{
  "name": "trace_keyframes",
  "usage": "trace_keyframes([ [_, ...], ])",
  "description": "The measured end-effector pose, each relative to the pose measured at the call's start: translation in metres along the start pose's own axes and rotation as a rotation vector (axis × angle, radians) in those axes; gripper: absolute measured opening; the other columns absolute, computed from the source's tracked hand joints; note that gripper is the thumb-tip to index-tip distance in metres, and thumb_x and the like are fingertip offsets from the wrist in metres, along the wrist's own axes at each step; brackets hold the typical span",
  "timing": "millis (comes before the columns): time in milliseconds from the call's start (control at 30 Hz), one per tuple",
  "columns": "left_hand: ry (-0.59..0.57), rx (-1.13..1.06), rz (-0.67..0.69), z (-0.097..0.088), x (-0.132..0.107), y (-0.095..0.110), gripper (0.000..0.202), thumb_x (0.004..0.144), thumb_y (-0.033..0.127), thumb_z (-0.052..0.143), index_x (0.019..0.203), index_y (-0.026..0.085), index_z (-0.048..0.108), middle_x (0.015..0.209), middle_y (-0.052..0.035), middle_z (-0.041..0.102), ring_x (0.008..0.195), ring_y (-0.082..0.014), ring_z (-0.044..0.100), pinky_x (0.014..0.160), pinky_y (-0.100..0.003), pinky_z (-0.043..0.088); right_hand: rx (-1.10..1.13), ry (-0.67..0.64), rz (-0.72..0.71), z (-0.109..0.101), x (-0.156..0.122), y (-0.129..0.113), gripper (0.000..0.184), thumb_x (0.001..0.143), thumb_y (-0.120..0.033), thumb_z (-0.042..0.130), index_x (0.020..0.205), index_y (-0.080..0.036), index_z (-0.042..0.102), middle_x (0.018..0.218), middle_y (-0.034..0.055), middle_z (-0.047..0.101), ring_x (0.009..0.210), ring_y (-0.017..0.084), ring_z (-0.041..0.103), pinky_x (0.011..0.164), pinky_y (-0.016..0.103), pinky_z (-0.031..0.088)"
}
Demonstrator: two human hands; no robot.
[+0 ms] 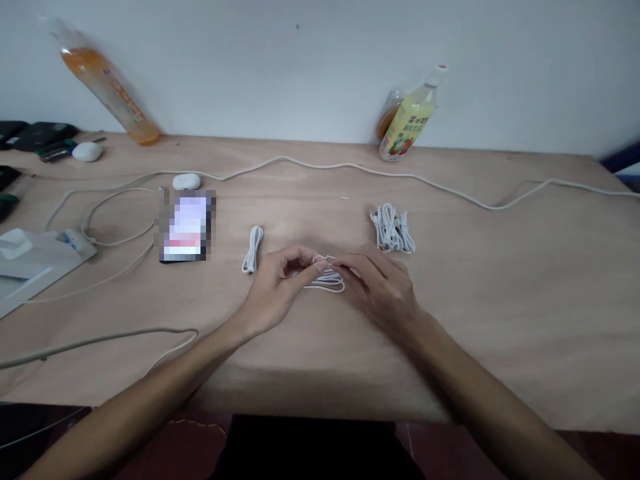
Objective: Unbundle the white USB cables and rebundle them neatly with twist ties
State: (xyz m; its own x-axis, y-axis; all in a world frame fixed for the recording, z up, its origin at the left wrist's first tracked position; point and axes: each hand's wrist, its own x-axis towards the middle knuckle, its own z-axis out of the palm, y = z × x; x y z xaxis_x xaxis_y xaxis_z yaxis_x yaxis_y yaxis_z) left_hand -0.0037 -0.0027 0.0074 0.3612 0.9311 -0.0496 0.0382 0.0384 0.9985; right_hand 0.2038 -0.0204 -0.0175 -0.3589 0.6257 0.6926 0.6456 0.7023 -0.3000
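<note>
Desk (500, 300): brown, wood-like.
White cable (327, 289): rounded loops, partly hidden.
Left hand (274, 287), right hand (383, 283): pinched on thin strand (325, 257) at white cable; ends unclear.

Flat pale-brown tabletop (500, 280): wood-look, matt, faintly streaked. Pale grey-white flat wall (250, 73): matt, smooth. White coiled cable (327, 288) at centre: smooth plastic-looking jacket; white folded cable bundle (253, 248) at left and white looped cable pile (393, 230) at right match, all 3 low-sheen. Thin white wire (324, 257) at centre: too small to tell. Tall orange-filled bottle (107, 93): clear glossy plastic. Small white rounded case (187, 181): smooth plastic, slight gloss.
</note>
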Motion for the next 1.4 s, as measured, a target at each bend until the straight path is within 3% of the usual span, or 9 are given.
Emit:
trace_keyframes([
  [100, -0.019, -0.027, -0.016, -0.0003, 0.0000, 0.0011, 0.016, 0.092, 0.033, 0.078, 0.084, 0.019, 0.077, 0.084, -0.0028, 0.076, 0.079, -0.0171, 0.068, 0.078, -0.030, 0.055, 0.151, 0.021, 0.123, -0.0014, 0.0007, -0.0024, 0.017, 0.107, -0.016, 0.066, 0.099, -0.025, 0.078, 0.088, 0.0037, 0.080, 0.076, 0.019, 0.072, 0.069, 0.033, 0.058],
  [300, -0.025, -0.022, -0.004, -0.0019, -0.0004, 0.0043, 0.017, 0.093, 0.034, 0.079, 0.085, 0.019, 0.077, 0.085, -0.0032, 0.076, 0.081, -0.0178, 0.068, 0.079, -0.030, 0.057, 0.607, 0.024, 0.552, -0.0001, 0.0043, -0.0070, 0.012, 0.097, -0.026, 0.080, 0.086, -0.024, 0.081, 0.073, -0.0016, 0.076, 0.059, 0.013, 0.064, 0.051, 0.025, 0.050],
  [433, -0.023, -0.024, 0.015, -0.0021, 0.0003, 0.0033, 0.016, 0.093, 0.033, 0.078, 0.086, 0.019, 0.077, 0.085, -0.0029, 0.076, 0.081, -0.0171, 0.068, 0.078, -0.029, 0.055, 0.696, 0.002, 0.655, 0.0018, 0.0056, -0.0057, 0.014, 0.094, -0.033, 0.084, 0.084, -0.023, 0.083, 0.070, -0.0013, 0.075, 0.054, 0.012, 0.060, 0.046, 0.024, 0.045],
  [767, -0.005, 0.005, 0.017, -0.0030, 0.0006, 0.0024, 0.018, 0.093, 0.035, 0.077, 0.084, 0.019, 0.076, 0.085, -0.0034, 0.076, 0.081, -0.0181, 0.068, 0.077, -0.030, 0.056, 0.354, 0.020, 0.346, -0.0040, 0.0048, -0.0042, 0.010, 0.101, -0.024, 0.075, 0.092, -0.024, 0.078, 0.080, 0.0008, 0.077, 0.063, 0.015, 0.066, 0.053, 0.026, 0.054],
  [1033, -0.051, -0.071, -0.016, -0.0032, 0.0002, 0.0034, 0.014, 0.092, 0.032, 0.078, 0.085, 0.020, 0.077, 0.086, -0.0031, 0.078, 0.082, -0.0182, 0.071, 0.081, -0.031, 0.058, 0.660, -0.040, 0.560, -0.0022, 0.0056, -0.0028, 0.009, 0.098, -0.028, 0.079, 0.089, -0.024, 0.079, 0.082, 0.0001, 0.077, 0.067, 0.014, 0.067, 0.054, 0.025, 0.052],
  [1133, -0.052, -0.077, -0.023, -0.0034, -0.0004, 0.0037, 0.013, 0.093, 0.031, 0.078, 0.086, 0.020, 0.078, 0.088, -0.0031, 0.079, 0.085, -0.0180, 0.072, 0.083, -0.031, 0.058, 0.662, -0.049, 0.558, -0.0031, 0.0055, -0.0028, 0.009, 0.098, -0.027, 0.078, 0.089, -0.023, 0.078, 0.081, -0.0001, 0.076, 0.066, 0.014, 0.067, 0.054, 0.025, 0.052],
  [1233, -0.038, -0.061, -0.026, -0.0037, -0.0003, 0.0028, 0.015, 0.093, 0.033, 0.078, 0.087, 0.019, 0.078, 0.088, -0.0037, 0.079, 0.085, -0.0184, 0.072, 0.083, -0.031, 0.058, 0.488, -0.020, 0.414, -0.0040, 0.0047, -0.0032, 0.006, 0.100, -0.022, 0.075, 0.095, -0.024, 0.079, 0.085, 0.0005, 0.077, 0.068, 0.015, 0.069, 0.053, 0.025, 0.053],
  [1400, -0.040, -0.075, -0.029, -0.0035, 0.0010, 0.0008, 0.016, 0.092, 0.034, 0.078, 0.087, 0.019, 0.078, 0.088, -0.0043, 0.079, 0.085, -0.0189, 0.072, 0.083, -0.032, 0.058, 0.258, 0.019, 0.162, -0.0054, 0.0035, -0.0025, 0.017, 0.102, -0.011, 0.072, 0.109, -0.025, 0.079, 0.097, 0.0042, 0.081, 0.075, 0.017, 0.073, 0.057, 0.027, 0.056],
])
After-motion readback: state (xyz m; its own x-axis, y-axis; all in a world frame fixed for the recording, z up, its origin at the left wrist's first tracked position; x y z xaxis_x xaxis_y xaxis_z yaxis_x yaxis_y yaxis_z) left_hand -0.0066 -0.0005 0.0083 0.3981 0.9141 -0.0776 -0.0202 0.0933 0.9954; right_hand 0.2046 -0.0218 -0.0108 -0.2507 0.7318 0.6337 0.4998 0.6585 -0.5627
